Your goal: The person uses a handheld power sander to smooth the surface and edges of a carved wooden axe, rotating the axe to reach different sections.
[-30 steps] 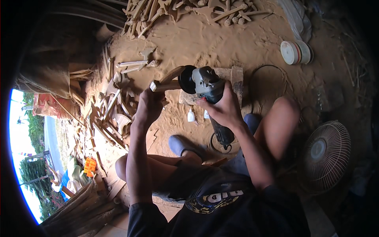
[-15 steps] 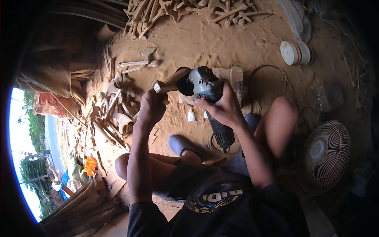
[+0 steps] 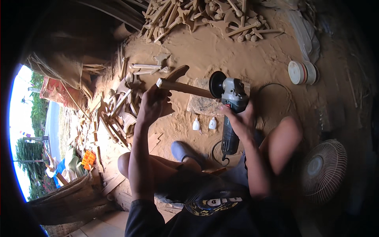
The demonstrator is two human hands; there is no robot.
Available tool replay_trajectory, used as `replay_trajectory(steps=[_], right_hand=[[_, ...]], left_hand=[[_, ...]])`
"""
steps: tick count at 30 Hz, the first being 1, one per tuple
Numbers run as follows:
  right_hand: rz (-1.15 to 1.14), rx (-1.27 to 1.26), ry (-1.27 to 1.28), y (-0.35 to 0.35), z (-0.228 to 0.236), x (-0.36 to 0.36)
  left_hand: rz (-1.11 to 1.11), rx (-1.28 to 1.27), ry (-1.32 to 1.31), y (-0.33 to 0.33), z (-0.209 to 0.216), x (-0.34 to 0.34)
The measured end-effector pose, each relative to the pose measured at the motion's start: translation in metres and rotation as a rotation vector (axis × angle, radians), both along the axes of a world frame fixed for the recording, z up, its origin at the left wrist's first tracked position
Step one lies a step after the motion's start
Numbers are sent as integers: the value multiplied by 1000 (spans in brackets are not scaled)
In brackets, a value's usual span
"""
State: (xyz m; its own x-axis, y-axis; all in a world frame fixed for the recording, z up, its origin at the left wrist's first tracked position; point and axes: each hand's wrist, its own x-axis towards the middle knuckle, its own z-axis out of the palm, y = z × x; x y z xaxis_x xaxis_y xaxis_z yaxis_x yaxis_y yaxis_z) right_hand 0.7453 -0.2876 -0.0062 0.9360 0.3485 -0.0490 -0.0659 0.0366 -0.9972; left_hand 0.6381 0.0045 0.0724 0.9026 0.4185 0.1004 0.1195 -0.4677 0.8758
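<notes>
My left hand (image 3: 149, 106) is closed around a carved wooden piece (image 3: 188, 88), a long pale bar with a darker curved arm rising near my fingers. In my right hand (image 3: 244, 120) is an angle grinder (image 3: 229, 132), gripped by its body with the grey head pointing away from me. Its round dark disc (image 3: 216, 84) is beside the far end of the bar; I cannot tell whether they touch. Under both lies a pale, dusty block (image 3: 199, 105). Two small white bottles (image 3: 196, 124) stand in front of the block.
Wooden pieces are heaped at the left (image 3: 118, 112) and in a pile at the top (image 3: 205, 17). A white tub (image 3: 297, 72) lies at the right, near the grinder's cord (image 3: 291, 93). A fan (image 3: 324, 170) stands at lower right. Sawdust covers the ground.
The grinder has moved right, away from my left hand, so more of the wooden bar shows. My left hand has turned, its fingers showing more. The whole view has shifted slightly.
</notes>
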Motion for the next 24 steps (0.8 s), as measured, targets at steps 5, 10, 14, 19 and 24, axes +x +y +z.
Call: replay_trajectory(steps=[5, 10, 14, 19, 24], right_hand=[[-165, 128, 169, -18, 2, 23], [-38, 384, 627, -39, -63, 58], [227, 708, 849, -2, -76, 22], [697, 1012, 1309, -8, -127, 28], [882, 1060, 1460, 27, -165, 26]], left_hand=[[242, -160, -98, 35, 52, -28], [182, -240, -394, 51, 89, -52], [116, -208, -477, 70, 119, -98], [19, -198, -576, 86, 101, -105], [-100, -330, -623, 83, 99, -105]])
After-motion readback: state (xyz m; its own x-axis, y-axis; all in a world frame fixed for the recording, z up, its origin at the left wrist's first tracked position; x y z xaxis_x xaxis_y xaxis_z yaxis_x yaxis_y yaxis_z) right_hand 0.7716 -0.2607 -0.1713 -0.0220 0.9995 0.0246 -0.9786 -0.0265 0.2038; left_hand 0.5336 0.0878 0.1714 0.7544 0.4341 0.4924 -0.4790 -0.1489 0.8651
